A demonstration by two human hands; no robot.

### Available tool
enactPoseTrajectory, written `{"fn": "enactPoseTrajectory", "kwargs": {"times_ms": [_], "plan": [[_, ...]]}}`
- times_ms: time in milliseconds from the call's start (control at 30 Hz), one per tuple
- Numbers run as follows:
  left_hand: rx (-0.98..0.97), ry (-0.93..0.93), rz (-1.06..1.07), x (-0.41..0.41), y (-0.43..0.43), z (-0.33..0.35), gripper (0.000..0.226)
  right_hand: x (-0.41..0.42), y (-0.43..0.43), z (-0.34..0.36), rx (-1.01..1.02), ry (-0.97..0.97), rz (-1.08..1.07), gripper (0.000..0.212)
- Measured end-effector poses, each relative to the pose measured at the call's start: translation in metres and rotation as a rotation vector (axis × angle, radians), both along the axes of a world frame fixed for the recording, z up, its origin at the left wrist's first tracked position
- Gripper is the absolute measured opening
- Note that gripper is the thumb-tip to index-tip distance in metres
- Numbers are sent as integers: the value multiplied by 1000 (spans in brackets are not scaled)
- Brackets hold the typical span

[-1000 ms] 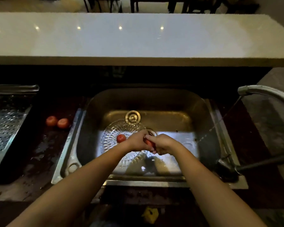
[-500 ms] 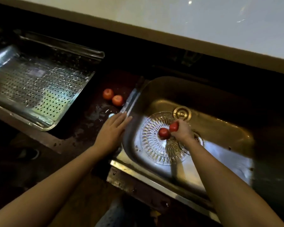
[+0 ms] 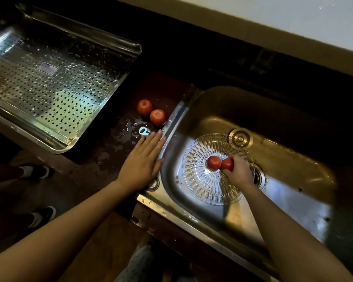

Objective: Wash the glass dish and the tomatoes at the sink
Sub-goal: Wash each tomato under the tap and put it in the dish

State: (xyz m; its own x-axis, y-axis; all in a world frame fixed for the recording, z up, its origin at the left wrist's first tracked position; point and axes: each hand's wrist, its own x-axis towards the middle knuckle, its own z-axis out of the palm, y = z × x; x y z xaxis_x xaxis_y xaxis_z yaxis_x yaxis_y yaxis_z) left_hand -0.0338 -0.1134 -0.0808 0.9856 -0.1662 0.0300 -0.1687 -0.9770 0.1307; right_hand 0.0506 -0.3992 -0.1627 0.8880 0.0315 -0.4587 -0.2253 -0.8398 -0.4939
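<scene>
A cut-glass dish [image 3: 200, 184] lies flat in the steel sink [image 3: 283, 151]. One red tomato [image 3: 214, 163] rests in the dish. My right hand [image 3: 239, 174] holds a second tomato [image 3: 227, 164] right beside it, over the dish. My left hand [image 3: 144, 162] lies flat and open on the dark wet counter, fingertips against the sink's left rim, holding nothing. Two more tomatoes [image 3: 144, 107] [image 3: 157, 117] sit on the counter just beyond those fingers.
A perforated steel drain tray [image 3: 49, 86] fills the counter at the left. The sink drain [image 3: 259, 177] lies behind my right hand, a round strainer plug [image 3: 240, 138] past the dish. A pale raised counter [image 3: 293, 27] runs along the back. My feet show below the counter edge.
A second ago both hands held a tomato together over the sink. My left hand has let go and moved left onto the counter; my right hand brought the tomato down to the dish. The camera turned left.
</scene>
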Motion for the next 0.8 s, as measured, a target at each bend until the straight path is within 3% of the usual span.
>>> {"fn": "enactPoseTrajectory", "kwargs": {"times_ms": [267,433,567,800], "plan": [[-7,28,15,-1,0,2,55,20,-4,22,-59,101,152,74],[-10,45,4,-2,1,1,55,53,40,76,50,-78,183,63],[2,80,0,-2,2,-1,58,70,97,119,188,-212,438,56],[7,128,-22,-7,13,-8,59,80,155,131,178,-269,696,57]]}}
